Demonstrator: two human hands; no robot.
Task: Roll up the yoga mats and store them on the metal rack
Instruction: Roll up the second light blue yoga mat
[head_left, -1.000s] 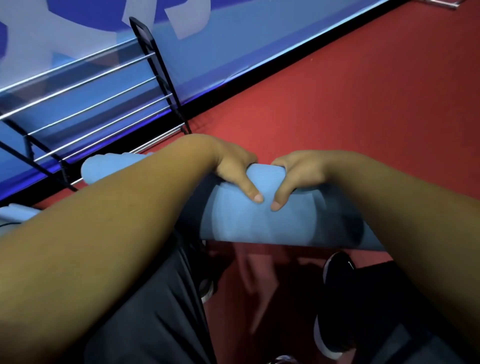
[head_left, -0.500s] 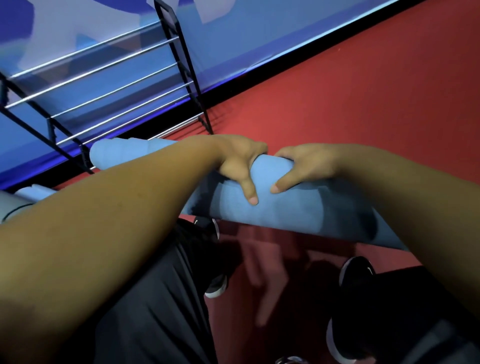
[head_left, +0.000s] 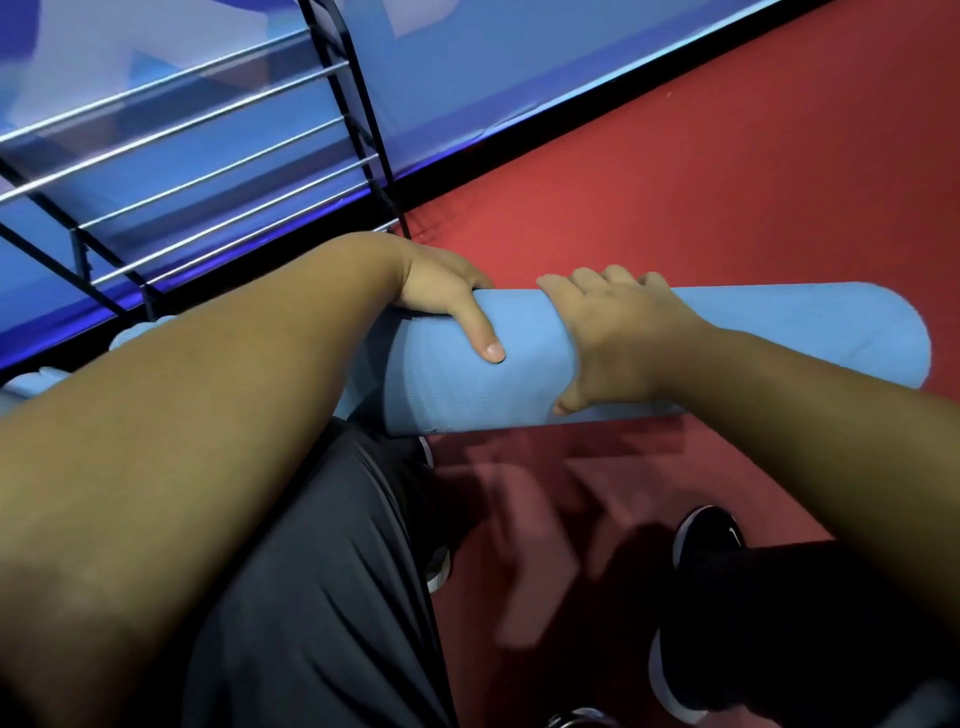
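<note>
Rolled mat (head_left: 519, 374) is held roughly level over red floor (head_left: 727, 182), near the metal rack (head_left: 208, 156). It is clasped mid-length by left hand (head_left: 447, 296) and right hand (head_left: 613, 338), fingers wrapped round it, probably so it cannot unroll before shelving.

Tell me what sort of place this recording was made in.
Probably a gym or exercise studio. The red floor runs wall to wall, a metal rack stands against the blue wall, and the left hand and right hand grip a rolled blue yoga mat.
</note>
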